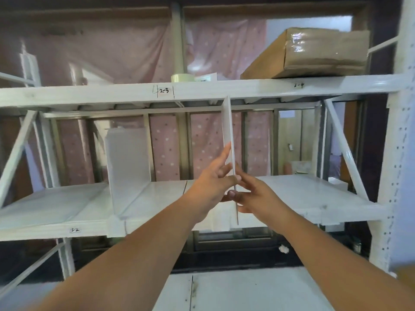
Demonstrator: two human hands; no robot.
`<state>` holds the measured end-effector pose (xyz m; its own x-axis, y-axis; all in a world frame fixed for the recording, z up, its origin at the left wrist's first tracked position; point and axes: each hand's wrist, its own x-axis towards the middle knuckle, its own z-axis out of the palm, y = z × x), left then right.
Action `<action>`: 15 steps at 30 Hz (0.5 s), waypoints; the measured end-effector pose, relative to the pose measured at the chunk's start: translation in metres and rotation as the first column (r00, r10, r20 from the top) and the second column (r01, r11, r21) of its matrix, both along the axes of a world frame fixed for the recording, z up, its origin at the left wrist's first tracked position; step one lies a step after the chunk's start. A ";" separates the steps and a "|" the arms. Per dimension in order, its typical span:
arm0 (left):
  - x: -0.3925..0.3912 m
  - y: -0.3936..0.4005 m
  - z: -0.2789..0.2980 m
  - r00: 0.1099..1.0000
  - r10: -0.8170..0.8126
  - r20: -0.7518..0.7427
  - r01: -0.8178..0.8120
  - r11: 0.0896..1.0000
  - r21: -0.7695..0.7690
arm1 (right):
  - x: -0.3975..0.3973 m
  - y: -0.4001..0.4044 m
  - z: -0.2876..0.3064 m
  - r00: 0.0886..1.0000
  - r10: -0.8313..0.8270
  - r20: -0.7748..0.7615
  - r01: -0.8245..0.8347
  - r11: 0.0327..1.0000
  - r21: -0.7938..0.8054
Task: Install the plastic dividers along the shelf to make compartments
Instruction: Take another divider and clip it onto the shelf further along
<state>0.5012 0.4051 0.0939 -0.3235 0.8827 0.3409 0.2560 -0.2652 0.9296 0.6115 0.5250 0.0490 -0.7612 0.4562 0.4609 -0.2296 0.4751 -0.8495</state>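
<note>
Above the shelf (292, 194) we pinch a divider (229, 135) upright — left hand (211, 187) and right hand (253, 198) both closed on it — another divider (128, 167) stands leftward.

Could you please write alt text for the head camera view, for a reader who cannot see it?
Both hands, left hand and right hand, hold a thin white plastic divider upright, edge-on, over the white metal shelf. Another frosted divider already stands to the left; a taped cardboard box sits above.

Soft daylight from behind the pink curtain (125, 52); slight motion blur, wide-angle bending at the edges.
</note>
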 end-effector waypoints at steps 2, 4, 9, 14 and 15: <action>0.010 0.038 -0.004 0.999 -0.041 0.004 0.041 0.999 0.008 | 0.017 0.034 0.002 0.999 -0.042 0.002 0.042 0.999 0.009; 0.024 0.082 -0.010 0.996 -0.094 0.000 0.094 0.996 0.001 | 0.037 0.071 0.004 0.997 -0.077 -0.015 0.077 0.997 -0.004; 0.066 0.187 -0.028 0.962 -0.228 0.150 0.232 0.973 -0.009 | 0.091 0.158 0.004 0.984 -0.179 0.024 0.178 0.983 0.033; 0.096 0.268 -0.045 0.924 -0.304 0.232 0.310 0.951 0.015 | 0.132 0.224 -0.006 0.973 -0.219 0.073 0.217 0.976 0.028; 0.101 0.280 -0.047 0.922 -0.305 0.238 0.310 0.951 0.014 | 0.138 0.235 -0.009 0.972 -0.222 0.071 0.222 0.975 0.016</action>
<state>0.6020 0.6854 0.0468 -0.1032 0.9582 0.2668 -0.0605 -0.2738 0.9599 0.7491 0.7597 0.0402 -0.6726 0.6141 0.4130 -0.0565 0.5138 -0.8560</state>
